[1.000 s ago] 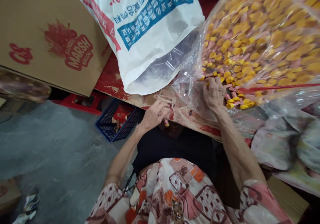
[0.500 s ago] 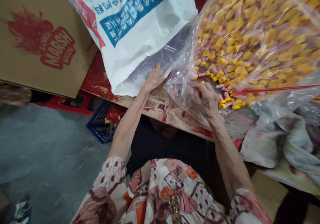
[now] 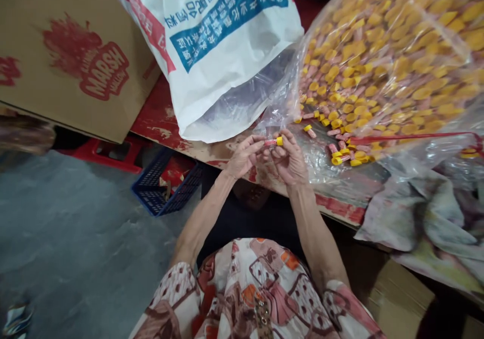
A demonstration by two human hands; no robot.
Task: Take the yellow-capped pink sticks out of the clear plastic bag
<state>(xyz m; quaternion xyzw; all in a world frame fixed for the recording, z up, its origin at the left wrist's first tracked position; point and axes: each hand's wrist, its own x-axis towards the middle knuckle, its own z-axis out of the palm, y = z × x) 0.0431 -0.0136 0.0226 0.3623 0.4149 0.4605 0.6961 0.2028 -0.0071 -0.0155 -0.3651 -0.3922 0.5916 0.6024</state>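
You held 1 small pink tube with a yellow cap point(image 3: 274, 141) between your 2 hands, just above the worn, red-painted board edge point(image 3: 242, 150). Your left hand point(image 3: 244, 156) pinched its pink end with curled fingers, and your right hand point(image 3: 290, 158) closed its fingertips on the capped end. Just beyond lay the crinkled clear plastic bag point(image 3: 381, 42), bulging with more round yellow caps and pink tubes, some spilling at its open mouth. To its left sat a woven white sack point(image 3: 223, 42) with blue and red print, its clear liner showing, beside a matte cardboard box point(image 3: 68, 52). A blue latticed basket point(image 3: 166, 183) sat on the grey floor below.
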